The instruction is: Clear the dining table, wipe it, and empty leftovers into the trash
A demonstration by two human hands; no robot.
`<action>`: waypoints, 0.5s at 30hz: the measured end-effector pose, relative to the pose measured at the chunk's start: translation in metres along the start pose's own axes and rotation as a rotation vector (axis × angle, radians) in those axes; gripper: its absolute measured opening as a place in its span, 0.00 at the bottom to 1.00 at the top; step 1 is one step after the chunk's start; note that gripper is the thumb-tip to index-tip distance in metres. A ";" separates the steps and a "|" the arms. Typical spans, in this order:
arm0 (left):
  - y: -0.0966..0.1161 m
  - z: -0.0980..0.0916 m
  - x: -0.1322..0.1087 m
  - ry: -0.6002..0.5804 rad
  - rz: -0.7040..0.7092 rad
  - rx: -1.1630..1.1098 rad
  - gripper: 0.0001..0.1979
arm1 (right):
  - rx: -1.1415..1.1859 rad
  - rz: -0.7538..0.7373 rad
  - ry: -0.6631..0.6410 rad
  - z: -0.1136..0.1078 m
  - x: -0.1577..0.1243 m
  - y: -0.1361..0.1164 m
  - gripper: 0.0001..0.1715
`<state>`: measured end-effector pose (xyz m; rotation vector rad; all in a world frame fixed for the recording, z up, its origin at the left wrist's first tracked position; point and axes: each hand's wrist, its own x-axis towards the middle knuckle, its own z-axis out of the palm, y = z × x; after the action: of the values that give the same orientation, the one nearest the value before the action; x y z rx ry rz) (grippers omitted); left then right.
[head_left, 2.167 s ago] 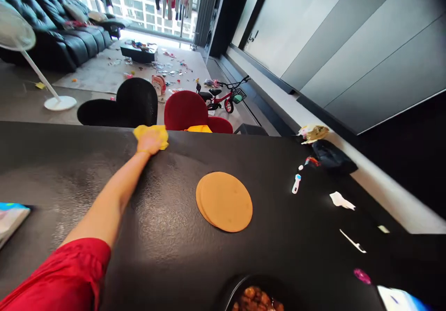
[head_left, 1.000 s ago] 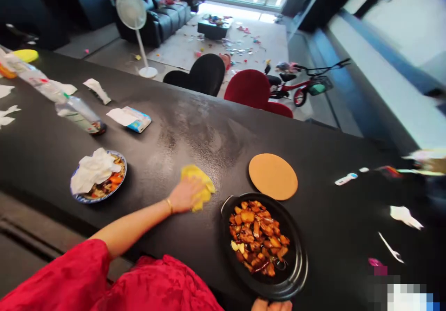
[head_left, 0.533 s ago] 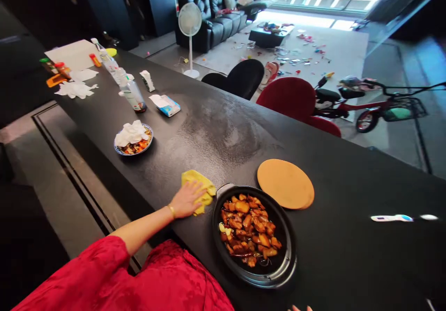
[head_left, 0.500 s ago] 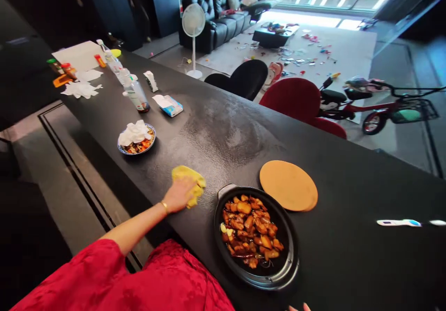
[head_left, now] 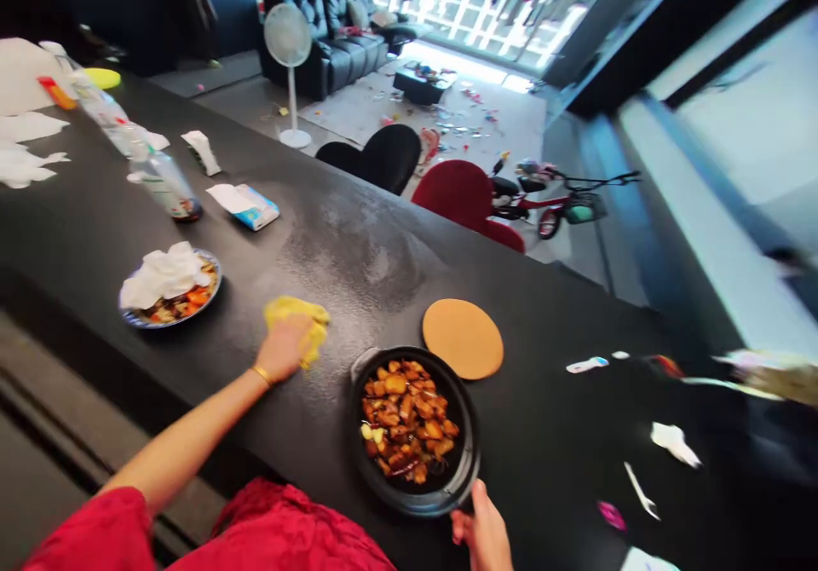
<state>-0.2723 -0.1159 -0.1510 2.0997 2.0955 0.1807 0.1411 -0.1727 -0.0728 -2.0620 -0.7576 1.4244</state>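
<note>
My left hand [head_left: 285, 346] presses a yellow cloth [head_left: 299, 315] onto the wet-streaked black tabletop [head_left: 332, 251]; its fingers are wrapped in the folds. My right hand [head_left: 484, 530] is at the near right rim of a black clay pot [head_left: 471, 443], thumb up along the edge and fingers curled at its handle. Browned meat chunks [head_left: 409, 418] in dark sauce fill the pot, with pale garlic cloves [head_left: 371, 433] at one side. Just behind the pot lies a round cork trivet [head_left: 463, 338]. Left of the cloth stands a blue-rimmed plate [head_left: 216, 285] with food scraps and crumpled tissues [head_left: 167, 274].
Bottles [head_left: 163, 179] and a tissue packet [head_left: 244, 206] stand at the back left. To the right lie a white-and-blue stick-like item [head_left: 586, 365], a crumpled tissue [head_left: 676, 443] and a small white utensil [head_left: 641, 490]. Red [head_left: 453, 196] and black chairs line the far edge.
The view has swung to the right. My right hand has come up from the bottom edge to the pot's handle. My left hand still holds the cloth on the table.
</note>
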 end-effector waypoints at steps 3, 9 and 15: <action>-0.080 -0.014 0.075 0.013 -0.239 0.118 0.28 | 0.062 -0.046 -0.048 0.027 -0.002 -0.011 0.38; -0.114 -0.010 0.169 0.080 -0.428 0.134 0.31 | 0.034 -0.063 0.041 0.043 -0.007 -0.007 0.45; -0.067 -0.007 0.245 0.069 -0.690 0.076 0.34 | 0.160 -0.050 0.384 -0.016 -0.048 0.048 0.50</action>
<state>-0.3376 0.1288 -0.1664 1.2941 2.7511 0.0797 0.1494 -0.2418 -0.0687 -2.0860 -0.5133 0.9830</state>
